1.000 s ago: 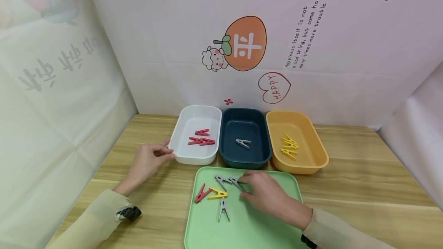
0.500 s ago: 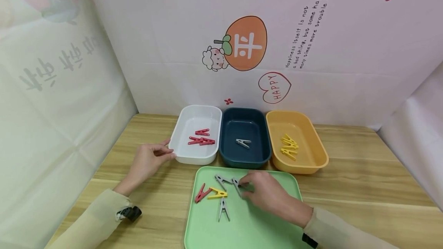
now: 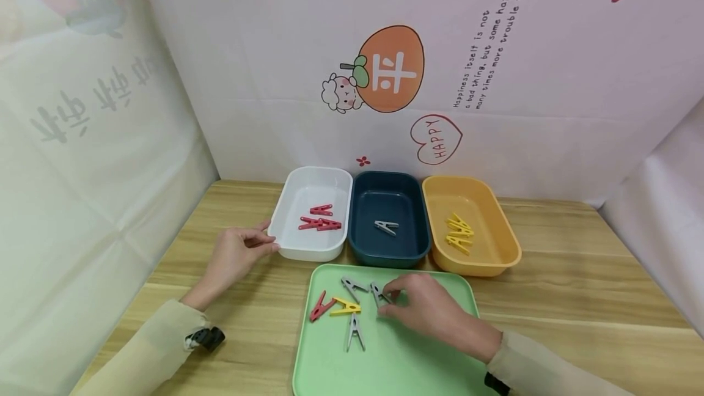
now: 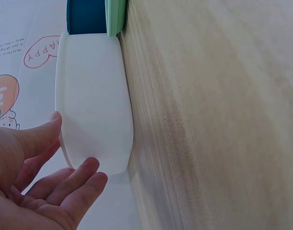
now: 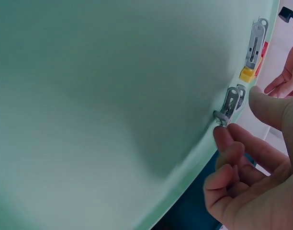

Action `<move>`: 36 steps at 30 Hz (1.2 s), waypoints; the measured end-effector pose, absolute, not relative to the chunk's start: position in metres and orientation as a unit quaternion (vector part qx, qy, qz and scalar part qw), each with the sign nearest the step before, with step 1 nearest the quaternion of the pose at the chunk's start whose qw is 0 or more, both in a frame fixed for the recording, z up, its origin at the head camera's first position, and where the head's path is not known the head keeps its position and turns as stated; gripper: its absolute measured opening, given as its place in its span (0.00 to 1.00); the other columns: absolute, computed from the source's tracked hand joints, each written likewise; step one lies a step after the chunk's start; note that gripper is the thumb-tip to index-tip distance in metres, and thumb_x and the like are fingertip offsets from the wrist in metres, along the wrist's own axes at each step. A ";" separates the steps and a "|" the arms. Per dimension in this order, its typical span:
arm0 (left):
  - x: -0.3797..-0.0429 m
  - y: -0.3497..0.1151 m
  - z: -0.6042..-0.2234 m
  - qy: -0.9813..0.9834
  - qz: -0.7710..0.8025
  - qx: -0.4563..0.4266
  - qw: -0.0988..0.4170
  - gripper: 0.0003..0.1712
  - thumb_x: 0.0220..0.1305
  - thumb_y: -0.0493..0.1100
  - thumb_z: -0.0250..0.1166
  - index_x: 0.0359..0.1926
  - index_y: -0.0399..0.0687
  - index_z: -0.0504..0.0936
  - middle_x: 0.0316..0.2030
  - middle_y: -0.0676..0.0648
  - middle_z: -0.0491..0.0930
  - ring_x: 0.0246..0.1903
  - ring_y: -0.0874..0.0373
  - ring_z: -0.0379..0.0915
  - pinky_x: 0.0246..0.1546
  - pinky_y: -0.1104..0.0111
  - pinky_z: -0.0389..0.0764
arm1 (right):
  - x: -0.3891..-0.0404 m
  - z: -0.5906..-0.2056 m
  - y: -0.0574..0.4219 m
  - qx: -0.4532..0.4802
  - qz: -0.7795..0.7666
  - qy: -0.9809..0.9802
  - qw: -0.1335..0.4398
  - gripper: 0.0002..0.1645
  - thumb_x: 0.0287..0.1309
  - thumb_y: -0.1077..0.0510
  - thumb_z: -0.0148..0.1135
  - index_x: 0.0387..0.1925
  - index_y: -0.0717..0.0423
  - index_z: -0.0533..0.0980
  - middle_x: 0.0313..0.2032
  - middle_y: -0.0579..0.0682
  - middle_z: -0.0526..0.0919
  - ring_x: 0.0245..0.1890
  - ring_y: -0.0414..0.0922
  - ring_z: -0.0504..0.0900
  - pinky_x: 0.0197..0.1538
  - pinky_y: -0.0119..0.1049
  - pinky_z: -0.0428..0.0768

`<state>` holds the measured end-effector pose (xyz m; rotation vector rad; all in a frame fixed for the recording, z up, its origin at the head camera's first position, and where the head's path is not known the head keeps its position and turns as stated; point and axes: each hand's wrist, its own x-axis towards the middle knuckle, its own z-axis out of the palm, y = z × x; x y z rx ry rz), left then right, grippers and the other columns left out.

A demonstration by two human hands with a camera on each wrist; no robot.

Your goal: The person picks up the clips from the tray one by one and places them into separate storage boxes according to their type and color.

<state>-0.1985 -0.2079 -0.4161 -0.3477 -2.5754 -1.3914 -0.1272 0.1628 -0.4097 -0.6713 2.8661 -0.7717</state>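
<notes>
On the green tray (image 3: 379, 359), my right hand (image 3: 426, 304) reaches a grey clothespin (image 3: 376, 291) near the far edge. In the right wrist view, the index fingertip touches the end of this clothespin (image 5: 230, 101), while the thumb stands apart from it. Another grey clothespin (image 3: 352, 286) lies just left of it. Nearer the front are a red clothespin (image 3: 320, 307), a yellow clothespin (image 3: 346, 307) and a third grey one. My left hand (image 3: 236, 255) rests its fingertips against the near left corner of the white bin (image 4: 94, 96), thumb at the rim.
Three red clothespins (image 3: 321, 211) lie in the white bin. Beside it, a dark blue bin (image 3: 387, 191) holds one grey clothespin (image 3: 387, 227). The yellow bin (image 3: 500, 231) at right contains several yellow clothespins (image 3: 459, 234). A printed white cloth (image 3: 264, 78) hangs behind them.
The right fingers have shifted slightly about the grey clothespin, which has turned a little, so that more of it shows. The left hand stays at the white bin.
</notes>
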 end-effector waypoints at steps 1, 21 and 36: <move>-0.199 -0.208 -0.416 -0.869 -0.470 -0.118 0.097 0.03 0.59 0.33 0.80 0.33 0.41 0.92 0.57 0.36 0.83 0.57 0.41 0.82 0.36 0.76 0.85 | -0.127 -0.409 0.161 -0.220 -0.251 0.941 0.052 0.15 0.55 0.50 0.82 0.42 0.50 0.90 0.32 0.36 0.86 0.35 0.37 0.80 0.40 0.38 0.82; -0.200 -0.210 -0.419 -0.869 -0.467 -0.127 0.102 0.03 0.60 0.33 0.80 0.34 0.40 0.92 0.57 0.36 0.83 0.57 0.41 0.82 0.43 0.68 0.87 | -0.129 -0.411 0.151 -0.195 -0.233 0.952 0.043 0.15 0.52 0.53 0.84 0.41 0.52 0.90 0.32 0.39 0.86 0.33 0.37 0.80 0.37 0.38 0.82; -0.199 -0.209 -0.418 -0.867 -0.472 -0.124 0.102 0.03 0.59 0.33 0.80 0.33 0.41 0.92 0.57 0.36 0.83 0.57 0.42 0.82 0.39 0.75 0.85 | -0.128 -0.402 0.164 -0.189 -0.224 0.954 0.069 0.14 0.51 0.70 0.78 0.39 0.53 0.90 0.38 0.45 0.89 0.41 0.44 0.85 0.43 0.48 0.86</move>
